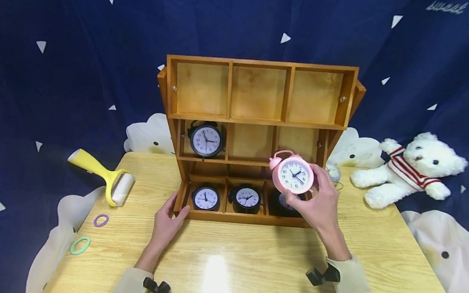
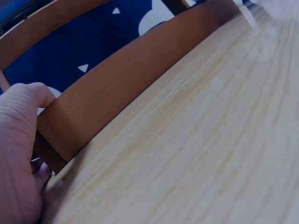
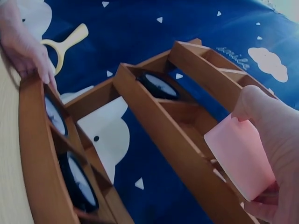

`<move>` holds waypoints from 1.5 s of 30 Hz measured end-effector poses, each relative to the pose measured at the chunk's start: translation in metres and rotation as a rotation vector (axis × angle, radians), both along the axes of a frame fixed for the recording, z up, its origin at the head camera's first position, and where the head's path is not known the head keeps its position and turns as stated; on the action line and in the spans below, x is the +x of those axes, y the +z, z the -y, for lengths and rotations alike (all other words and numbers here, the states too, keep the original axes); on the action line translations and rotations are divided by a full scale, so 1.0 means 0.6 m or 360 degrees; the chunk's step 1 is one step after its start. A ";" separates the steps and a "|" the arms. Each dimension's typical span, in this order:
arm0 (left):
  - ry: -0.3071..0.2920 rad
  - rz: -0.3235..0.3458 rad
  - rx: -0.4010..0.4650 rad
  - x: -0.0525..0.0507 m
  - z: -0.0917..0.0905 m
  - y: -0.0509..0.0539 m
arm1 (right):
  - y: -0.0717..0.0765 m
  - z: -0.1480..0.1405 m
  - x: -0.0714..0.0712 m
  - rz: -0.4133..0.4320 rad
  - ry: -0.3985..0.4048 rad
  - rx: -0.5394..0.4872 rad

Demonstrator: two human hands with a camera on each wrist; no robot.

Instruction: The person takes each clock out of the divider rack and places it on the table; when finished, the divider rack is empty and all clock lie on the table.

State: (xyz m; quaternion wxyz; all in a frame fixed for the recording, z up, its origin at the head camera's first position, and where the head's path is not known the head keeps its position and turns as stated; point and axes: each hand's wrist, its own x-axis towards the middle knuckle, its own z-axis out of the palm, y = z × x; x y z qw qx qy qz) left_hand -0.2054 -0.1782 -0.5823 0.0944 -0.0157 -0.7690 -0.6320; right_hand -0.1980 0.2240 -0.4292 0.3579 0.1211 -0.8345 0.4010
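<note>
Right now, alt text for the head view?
A person's right hand holds a pink alarm clock before a three-tier wooden rack, left hand holding its lower left corner. Four black clocks occupy the rack: one middle-left, three along the bottom.

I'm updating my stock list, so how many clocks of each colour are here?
Black clocks: 4, one partly hidden behind the pink clock
Pink clock, held in the right hand: 1
Total: 5 clocks
</note>
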 end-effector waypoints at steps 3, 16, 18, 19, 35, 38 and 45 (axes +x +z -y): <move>-0.0006 0.0000 -0.0005 0.000 0.000 0.001 | -0.009 -0.019 0.006 -0.0022 -0.0023 -0.0003; -0.0022 0.0010 0.0036 -0.001 0.002 -0.002 | -0.041 -0.109 0.041 -0.0111 -0.0097 -0.0038; -0.0023 0.0010 0.0033 -0.002 0.002 -0.002 | -0.043 -0.125 0.046 -0.0123 -0.0111 -0.0049; -0.0021 0.0011 0.0034 -0.002 0.002 -0.003 | -0.043 -0.134 0.049 -0.0122 -0.0124 -0.0054; -0.0005 0.0005 0.0039 0.000 0.000 -0.002 | -0.083 -0.239 0.053 -0.0015 -0.0377 -0.0181; 0.0005 0.0020 0.0032 0.000 0.000 -0.003 | -0.095 -0.254 0.051 0.0068 -0.0439 -0.0171; -0.0002 0.0024 0.0040 -0.001 0.000 -0.002 | -0.126 -0.276 0.042 0.0214 -0.0503 -0.0192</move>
